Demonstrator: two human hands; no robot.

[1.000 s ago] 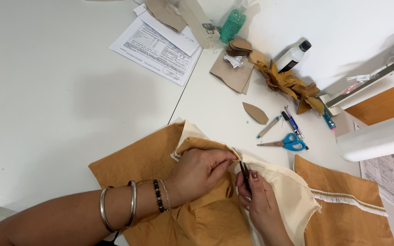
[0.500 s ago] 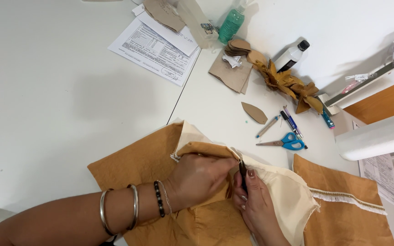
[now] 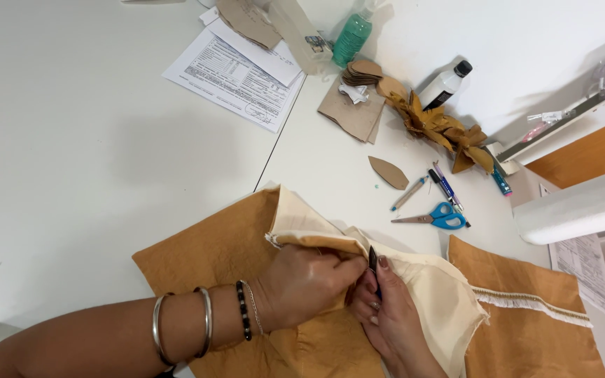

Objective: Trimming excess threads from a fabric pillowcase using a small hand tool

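Your left hand: closed, pinching the folded edge of the mustard fabric with cream lining at the table's near edge. Your right hand: closed around a small dark tool, tip at that fold. Blue scissors and pens: just beyond, untouched.

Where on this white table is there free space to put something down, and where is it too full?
The widest bare patch of the white table lies left of the printed paper sheets, above the mustard-yellow fabric. A smaller one lies between that fabric's cream lining and the brown cardboard pieces. It is crowded near the blue-handled scissors, pens and yellow scraps.
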